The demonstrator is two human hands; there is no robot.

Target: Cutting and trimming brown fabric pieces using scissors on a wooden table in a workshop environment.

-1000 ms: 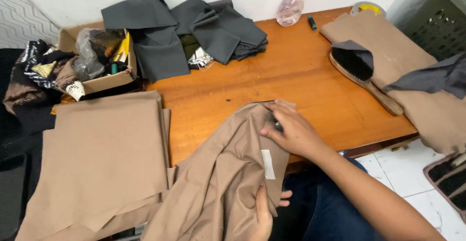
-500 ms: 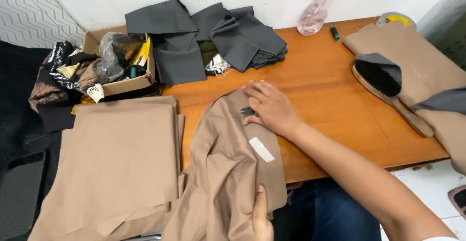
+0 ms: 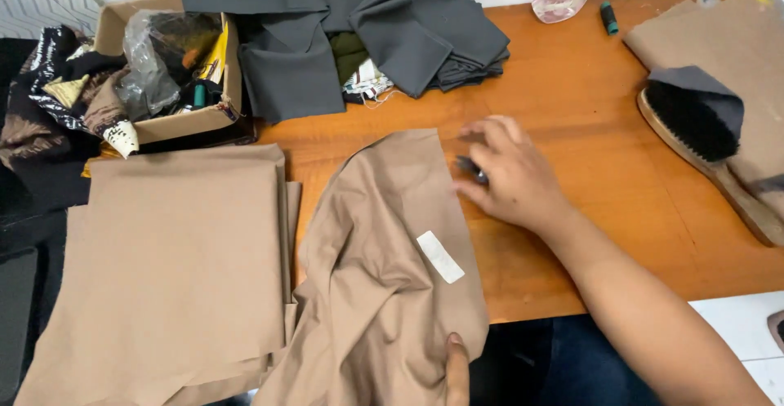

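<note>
Left hand: the left hand (image 3: pixel 457 371) shows only as a thumb at the bottom edge, pinching the near hem of the tan garment (image 3: pixel 392 275), it seems to keep the cloth from sliding off the surface (image 3: pixel 588 112).
Tan garment: draped over the near edge of the surface, its upper part flat, its lower part hanging in loose folds; plain tan cloth with a small white label (image 3: pixel 441 256) sewn on.
Right hand: the right hand (image 3: pixel 510 173) rests on the surface just beside the garment's right edge, fingers curled round a small dark object (image 3: pixel 472 169); what it is I cannot tell.
Left side: a folded tan stack (image 3: pixel 171 267).
Far: grey cloths (image 3: pixel 343 30), a cardboard box (image 3: pixel 184 120), a brush (image 3: pixel 702 128).
</note>
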